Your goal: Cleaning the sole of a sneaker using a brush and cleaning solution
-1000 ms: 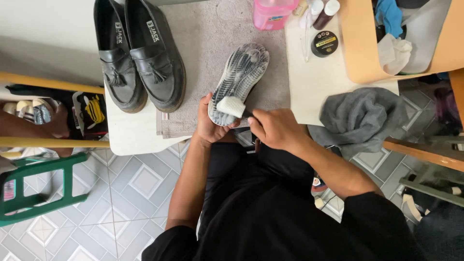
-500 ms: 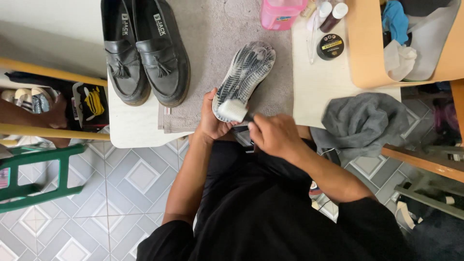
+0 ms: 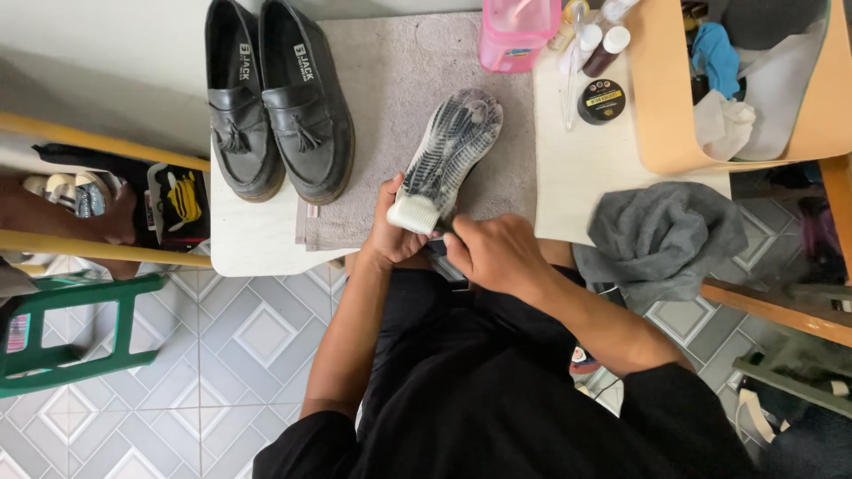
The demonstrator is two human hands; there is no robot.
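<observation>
Fingers of the left hand (image 3: 390,232) wrap around the heel end of a sneaker (image 3: 446,158), which is turned sole-up, its black-and-white tread glistening, wet or soapy by the look of it. The right hand (image 3: 494,255) sits just beside it at the near edge of the table (image 3: 586,177), curled into a loose fist with the knuckles up; whatever it grips is hidden under the fingers, so it cannot be told what it is closed on. The sneaker lies over a grey towel (image 3: 399,80) spread across the middle of the table, toe pointing toward the far edge. On the towel's left side a pair of black tasselled loafers (image 3: 277,102) stands side by side, toes toward the person. At the far edge, a pink plastic container (image 3: 517,31) rests at the towel's corner, with small bottles (image 3: 596,44) and a round black tin (image 3: 601,101) near it on the bare white surface. A crumpled grey cloth (image 3: 661,235) hangs over the near right corner. A tan tray (image 3: 661,98) holding rags overlaps the right edge. Down left, a green stool (image 3: 67,328) stands on the tiled floor (image 3: 222,355).
</observation>
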